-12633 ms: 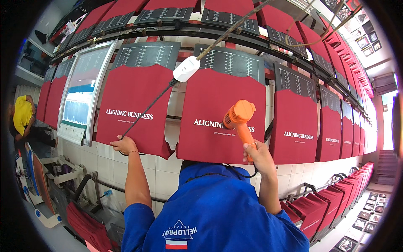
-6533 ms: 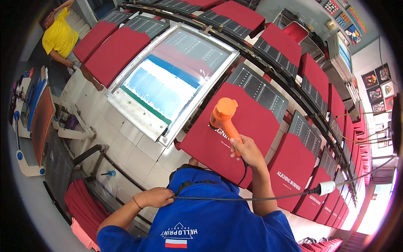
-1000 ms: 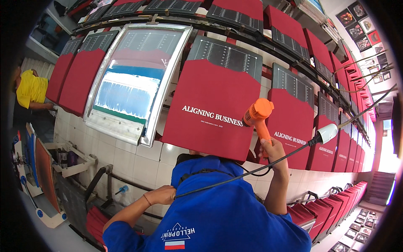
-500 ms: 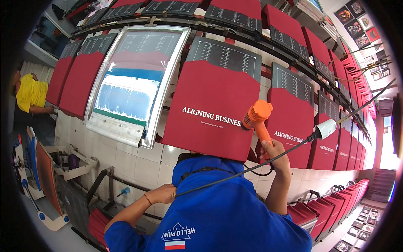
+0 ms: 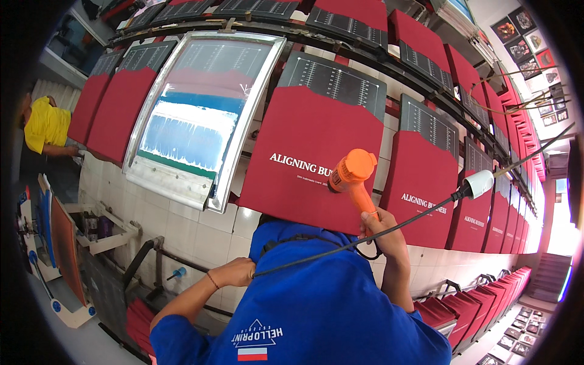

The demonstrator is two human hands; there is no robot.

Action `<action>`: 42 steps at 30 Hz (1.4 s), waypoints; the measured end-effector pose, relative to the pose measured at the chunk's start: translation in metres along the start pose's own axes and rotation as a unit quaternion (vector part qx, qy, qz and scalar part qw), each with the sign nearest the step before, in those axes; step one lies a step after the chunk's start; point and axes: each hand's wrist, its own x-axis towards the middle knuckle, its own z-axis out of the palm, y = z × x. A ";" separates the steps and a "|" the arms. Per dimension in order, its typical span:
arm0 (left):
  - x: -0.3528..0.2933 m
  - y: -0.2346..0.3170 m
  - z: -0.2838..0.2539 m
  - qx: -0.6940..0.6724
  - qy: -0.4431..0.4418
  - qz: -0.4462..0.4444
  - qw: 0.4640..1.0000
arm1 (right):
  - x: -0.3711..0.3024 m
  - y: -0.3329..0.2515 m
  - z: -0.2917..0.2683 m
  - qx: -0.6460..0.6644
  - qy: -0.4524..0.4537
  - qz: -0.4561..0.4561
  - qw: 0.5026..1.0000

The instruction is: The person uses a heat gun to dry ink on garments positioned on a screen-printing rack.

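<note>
My right hand [image 5: 387,236] is wrapped round the handle of an orange heat gun [image 5: 356,167]. The gun's dark nozzle points down and left over the white lettering on a dark red fabric piece [image 5: 310,134], apart from it as far as I can tell. That fabric lies on a black printing board [image 5: 331,82] with white scale marks. Down at my left side, my left hand [image 5: 237,272] is closed round a black cable [image 5: 340,248]. The cable crosses in front of my blue shirt and rises to a white connector [image 5: 479,184] on the right.
Left of the fabric stands a metal-framed printing screen [image 5: 137,167] with white ink. More boards with red fabric [image 5: 420,182] run off to the right, and others line the far rail [image 5: 401,76]. A person in yellow [image 5: 47,125] is at the far left.
My right hand has moved the heat gun left and slightly down over the lettering. The left hand stays closed on the cable. The view has shifted slightly.
</note>
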 end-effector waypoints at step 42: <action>0.028 0.024 0.005 -0.204 0.000 0.117 0.972 | -0.019 0.018 0.013 0.095 -0.015 -0.016 0.995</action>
